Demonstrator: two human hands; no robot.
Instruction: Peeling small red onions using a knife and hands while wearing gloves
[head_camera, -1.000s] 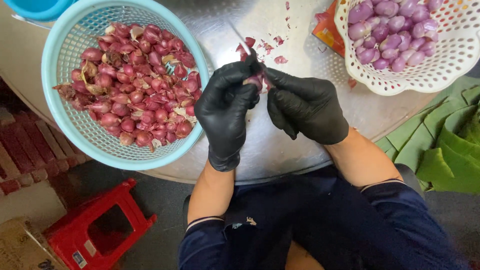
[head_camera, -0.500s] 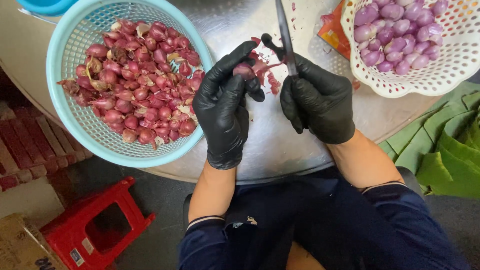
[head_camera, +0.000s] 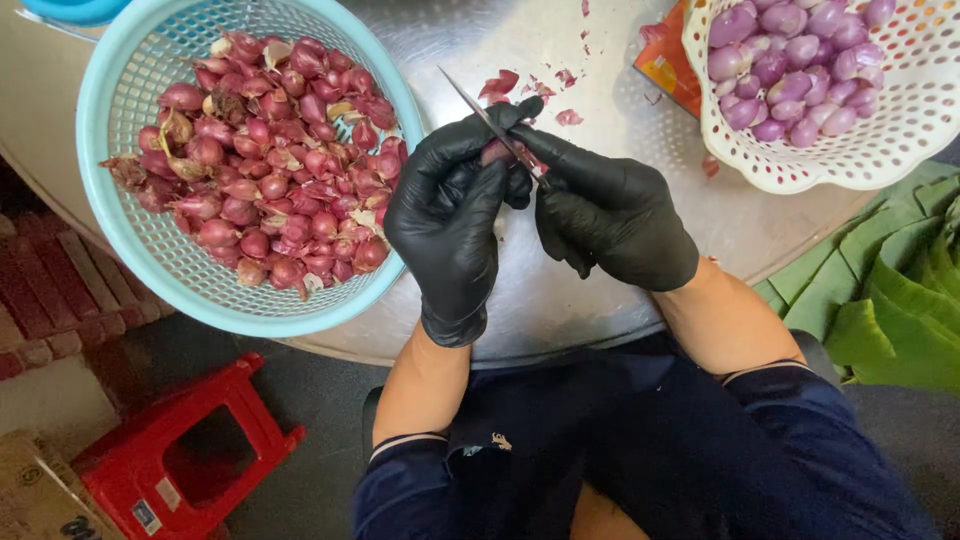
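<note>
on the round metal table (head_camera: 620, 300), two baskets of shallots, scattered skins

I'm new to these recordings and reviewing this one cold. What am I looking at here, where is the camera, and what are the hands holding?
There is no machine: a seated person works with two hands in black gloves. The single camera sits on the person's head and looks down, so you see their arms, lap and a round metal table. The left hand pinches a small shallot between its fingertips. The right hand holds a thin knife, its blade laid against the shallot. On the table, a blue basket on the left holds unpeeled red shallots; a white basket on the right holds peeled, paler purple ones. Bits of red skin lie between them. Below, on the floor, stand a red stool and green leaves.
</note>
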